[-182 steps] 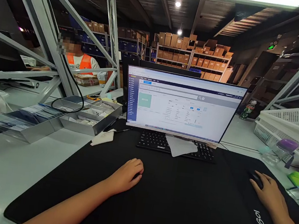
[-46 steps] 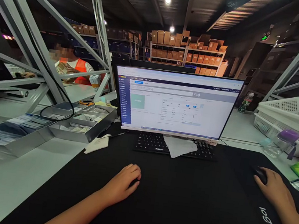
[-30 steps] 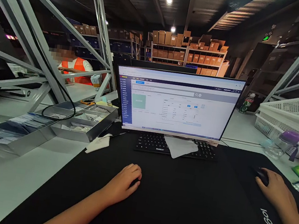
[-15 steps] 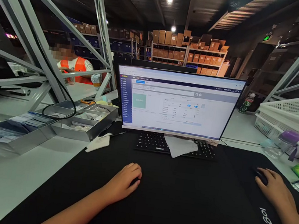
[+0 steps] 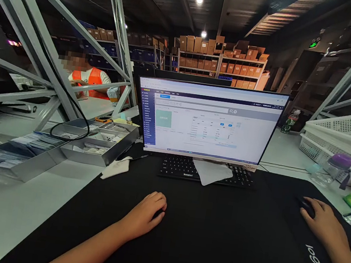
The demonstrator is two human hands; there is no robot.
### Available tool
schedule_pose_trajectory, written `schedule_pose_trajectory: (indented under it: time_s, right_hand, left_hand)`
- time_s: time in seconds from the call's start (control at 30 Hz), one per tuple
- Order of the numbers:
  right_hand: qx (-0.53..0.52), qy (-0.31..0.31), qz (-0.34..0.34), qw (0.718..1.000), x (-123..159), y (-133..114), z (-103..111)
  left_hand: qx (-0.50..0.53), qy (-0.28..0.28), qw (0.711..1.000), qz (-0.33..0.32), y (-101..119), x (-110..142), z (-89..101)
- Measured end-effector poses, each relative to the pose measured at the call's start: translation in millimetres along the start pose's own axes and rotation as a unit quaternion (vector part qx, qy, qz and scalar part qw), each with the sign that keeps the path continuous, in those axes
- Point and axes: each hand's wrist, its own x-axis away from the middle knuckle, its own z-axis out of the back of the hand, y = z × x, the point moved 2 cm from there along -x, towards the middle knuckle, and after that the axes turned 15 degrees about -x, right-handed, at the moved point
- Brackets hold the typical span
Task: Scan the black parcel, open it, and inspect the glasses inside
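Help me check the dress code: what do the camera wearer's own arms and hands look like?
The left hand and right hand are bare, with no glove, ring, watch or bracelet visible. The slim forearms are uncovered as far as they show, with no sleeve or evident marking.

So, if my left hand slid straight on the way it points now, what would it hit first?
Your left hand would probably meet the keyboard first, near the white sheet lying over it, though depth makes the exact spot unclear.
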Motion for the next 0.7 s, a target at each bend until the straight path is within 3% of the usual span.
schedule_pose_trajectory:
  time_s: [0.27,0.4,0.7]
  right_hand:
    - [-0.012,0.017,0.008,1.000,0,7,-2]
    - [-0.015,0.013,-0.022,1.000,-2,-1,1]
    - [-0.015,0.004,-0.002,1.000,4,-14,5]
  left_hand:
    - [0.003,-0.010,1.000,0.002,0,-1,0.4]
    - [-0.001,-0.012,1.000,0.002,-2,-1,-2.0]
    - [-0.003,-0.016,1.000,0.001,-5,-1,-4.1]
